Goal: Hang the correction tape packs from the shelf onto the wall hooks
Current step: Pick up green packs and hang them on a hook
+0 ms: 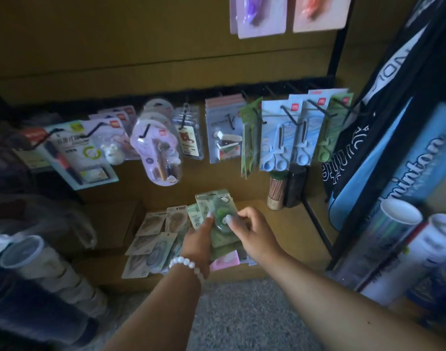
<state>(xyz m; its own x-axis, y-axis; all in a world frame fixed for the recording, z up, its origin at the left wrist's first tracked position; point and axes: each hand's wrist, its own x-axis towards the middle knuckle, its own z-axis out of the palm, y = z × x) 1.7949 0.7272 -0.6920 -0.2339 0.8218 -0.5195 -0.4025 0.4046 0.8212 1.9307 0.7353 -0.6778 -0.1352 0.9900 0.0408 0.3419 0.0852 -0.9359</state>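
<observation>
- Nearest, both forearms reach in over the grey floor; a white bead bracelet (pixel 187 265) sits on the left wrist.
- The left hand (pixel 199 239) and right hand (pixel 252 230) both hold a green correction tape pack (pixel 220 214), fingers curled round its edges, just above the shelf (pixel 280 224).
- The pack's long axis runs away from the person, hang-hole end pointing toward the wall.
- More packs (pixel 153 239) lie flat on the shelf, to the left.
- Farthest, the wall hooks (pixel 287 115) stand above and beyond the hands; the right hand looks nearer to them.
</observation>
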